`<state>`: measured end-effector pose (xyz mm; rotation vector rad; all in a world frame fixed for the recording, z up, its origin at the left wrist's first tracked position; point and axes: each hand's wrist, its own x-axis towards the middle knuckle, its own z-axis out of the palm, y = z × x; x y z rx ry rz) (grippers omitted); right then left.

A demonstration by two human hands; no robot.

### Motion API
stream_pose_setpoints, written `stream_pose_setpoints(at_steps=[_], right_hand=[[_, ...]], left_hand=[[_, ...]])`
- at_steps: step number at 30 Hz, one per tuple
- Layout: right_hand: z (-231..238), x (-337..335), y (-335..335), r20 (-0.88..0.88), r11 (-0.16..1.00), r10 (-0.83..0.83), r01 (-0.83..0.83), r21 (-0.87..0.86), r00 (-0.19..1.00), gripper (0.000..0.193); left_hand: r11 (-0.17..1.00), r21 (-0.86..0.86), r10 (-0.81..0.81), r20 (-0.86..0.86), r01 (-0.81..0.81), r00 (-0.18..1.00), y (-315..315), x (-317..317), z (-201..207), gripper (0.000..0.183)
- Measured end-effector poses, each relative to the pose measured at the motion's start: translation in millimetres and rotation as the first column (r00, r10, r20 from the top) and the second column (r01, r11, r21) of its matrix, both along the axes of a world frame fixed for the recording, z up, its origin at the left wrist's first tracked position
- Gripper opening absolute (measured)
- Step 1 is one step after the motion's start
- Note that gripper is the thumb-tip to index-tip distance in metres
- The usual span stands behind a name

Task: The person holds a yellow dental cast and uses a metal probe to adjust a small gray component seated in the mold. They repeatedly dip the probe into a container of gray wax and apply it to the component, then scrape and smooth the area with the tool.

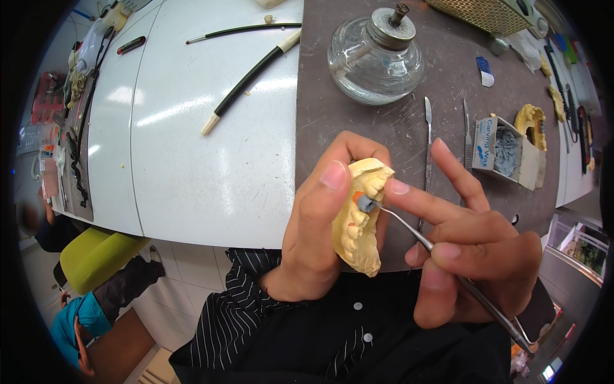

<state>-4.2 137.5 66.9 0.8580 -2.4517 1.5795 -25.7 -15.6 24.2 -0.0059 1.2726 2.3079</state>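
Note:
My left hand (313,224) is closed around a pale yellow dental cast (359,246), holding it tilted above the bench's front edge. On one tooth of the cast sits a lump of grey wax (365,204), with an orange-red patch beside it. Pinched in my right hand (480,256) is a thin metal wax carver (416,235). Its fine tip touches or nearly touches the grey wax. The index finger of that hand reaches toward the cast's edge, and another finger is raised. Part of the cast is hidden behind my left fingers.
Beyond my hands stands a glass spirit lamp (377,64). Right of it lie a metal spatula (428,121), a knife (467,131), an open box of grey wax (505,150) and another yellow cast (531,121). Black-handled brushes (249,83) rest left. A person (96,313) sits at lower left.

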Motion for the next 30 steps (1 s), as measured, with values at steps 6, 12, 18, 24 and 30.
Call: stream_pose_setpoints(at_steps=[6,12,18,24,30], right_hand=[[1,-2,0,-0.012,0.999,0.025,-0.025,0.044,1.000,0.021],[-2,0,-2,-0.021,1.000,0.004,-0.004,0.015,1.000,0.021],[-1,-1,-1,-0.023,0.999,0.009,-0.008,0.035,1.000,0.021],[-1,-1,1,-0.045,1.000,0.006,-0.005,0.027,0.999,0.020],[-10,1,-5,-0.090,0.998,-0.055,0.053,-0.029,0.994,0.021]], left_hand=[[0.999,0.035,-0.007,0.016,0.007,1.000,-2,0,-1,0.046],[1.000,0.022,0.002,0.016,-0.002,1.000,-1,1,-1,0.046],[0.999,0.030,-0.014,0.022,0.013,1.000,-2,1,-2,0.047],[1.000,0.021,-0.004,0.017,0.004,1.000,0,1,1,0.047],[1.000,0.020,0.007,0.040,-0.008,0.999,-1,1,0,0.047]])
